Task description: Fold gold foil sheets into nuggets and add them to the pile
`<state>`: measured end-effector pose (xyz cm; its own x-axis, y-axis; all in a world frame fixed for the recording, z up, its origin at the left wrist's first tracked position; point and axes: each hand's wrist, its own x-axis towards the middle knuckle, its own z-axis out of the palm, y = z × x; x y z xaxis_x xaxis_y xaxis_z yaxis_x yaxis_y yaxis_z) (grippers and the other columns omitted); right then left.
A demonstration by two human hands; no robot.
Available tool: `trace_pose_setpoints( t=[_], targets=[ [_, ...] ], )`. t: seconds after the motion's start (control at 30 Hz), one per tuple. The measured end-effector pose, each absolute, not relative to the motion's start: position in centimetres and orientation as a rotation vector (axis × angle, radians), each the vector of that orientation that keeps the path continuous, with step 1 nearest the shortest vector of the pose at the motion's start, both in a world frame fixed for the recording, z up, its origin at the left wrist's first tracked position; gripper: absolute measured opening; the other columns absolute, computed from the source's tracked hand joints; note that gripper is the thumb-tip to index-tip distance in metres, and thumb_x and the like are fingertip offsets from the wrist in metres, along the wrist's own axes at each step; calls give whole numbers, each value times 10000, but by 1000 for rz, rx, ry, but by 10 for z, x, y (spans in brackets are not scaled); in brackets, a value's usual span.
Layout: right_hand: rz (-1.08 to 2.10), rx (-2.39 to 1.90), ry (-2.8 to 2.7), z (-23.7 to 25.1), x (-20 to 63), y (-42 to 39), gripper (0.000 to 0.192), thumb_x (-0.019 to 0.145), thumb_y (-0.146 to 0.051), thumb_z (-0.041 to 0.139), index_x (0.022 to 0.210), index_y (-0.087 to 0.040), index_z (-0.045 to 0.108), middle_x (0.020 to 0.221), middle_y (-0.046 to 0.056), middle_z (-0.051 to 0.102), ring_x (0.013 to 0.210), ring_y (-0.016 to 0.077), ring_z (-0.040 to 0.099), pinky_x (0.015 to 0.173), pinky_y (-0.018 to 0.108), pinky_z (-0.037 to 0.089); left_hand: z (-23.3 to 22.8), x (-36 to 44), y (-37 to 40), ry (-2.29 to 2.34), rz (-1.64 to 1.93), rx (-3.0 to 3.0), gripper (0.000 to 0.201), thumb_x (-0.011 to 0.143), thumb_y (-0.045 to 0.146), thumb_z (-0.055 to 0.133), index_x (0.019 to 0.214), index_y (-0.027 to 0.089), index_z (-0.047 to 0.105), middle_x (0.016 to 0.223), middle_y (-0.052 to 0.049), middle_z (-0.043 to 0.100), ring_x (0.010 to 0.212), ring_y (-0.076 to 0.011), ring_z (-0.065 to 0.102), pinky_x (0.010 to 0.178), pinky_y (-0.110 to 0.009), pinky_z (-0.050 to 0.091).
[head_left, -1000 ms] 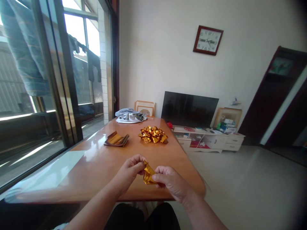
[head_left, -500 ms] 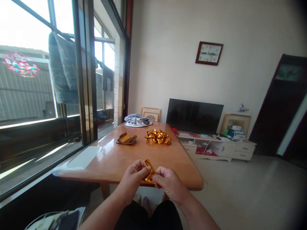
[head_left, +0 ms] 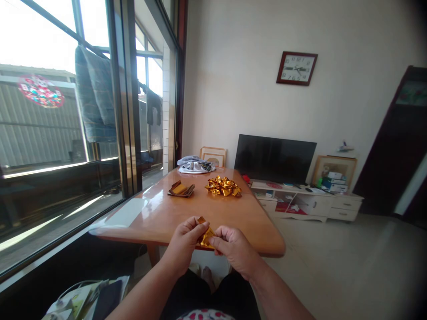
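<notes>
Between my two hands is a piece of shiny gold foil paper (head_left: pixel 207 236), partly folded, over the near edge of the wooden table. My left hand (head_left: pixel 187 238) pinches its left side between thumb and fingers, with a narrow end sticking up above the thumb. My right hand (head_left: pixel 231 244) pinches the right side, thumb on top; fingers cover part of the foil. Farther back on the table lies a pile of folded gold foil pieces (head_left: pixel 223 186). Left of the pile sits a small stack of flat, brownish-gold foil sheets (head_left: pixel 181 189) with curled edges.
The wooden table (head_left: pixel 160 215) has a rounded front right corner. Folded clothes (head_left: pixel 196 165) lie at its far end. A window (head_left: pixel 126 111) runs along the left. Beyond the table stand a television (head_left: pixel 275 159) and a white cabinet (head_left: pixel 343 206). Papers (head_left: pixel 96 298) lie low at left.
The view has shifted slightly, so the room appears farther right. My hands still pinch the foil; its upper end now shows less above my left thumb.
</notes>
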<state>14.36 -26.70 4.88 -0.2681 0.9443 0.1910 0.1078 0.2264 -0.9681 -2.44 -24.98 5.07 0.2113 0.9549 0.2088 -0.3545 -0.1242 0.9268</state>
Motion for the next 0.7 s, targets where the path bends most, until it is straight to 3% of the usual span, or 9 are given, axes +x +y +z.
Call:
trace_pose_setpoints(
  t=[0.43,0.7],
  targets=[
    [1272,-976,-1609,44,150,-275,341,906,-501,640,907,-160,640,714,9,678,671,134,570,688,267,440,41,-27,-248,741,1345,1166,306,891,432,643,765,155,615,658,18,507,599,-111,468,542,-224,353],
    [1328,-954,-1574,34,156,-279,312,927,-472,618,942,-162,649,788,35,713,677,129,559,683,268,429,39,-26,-250,765,1328,1262,377,895,496,641,735,161,574,633,22,514,579,-108,459,552,-226,365]
  ],
)
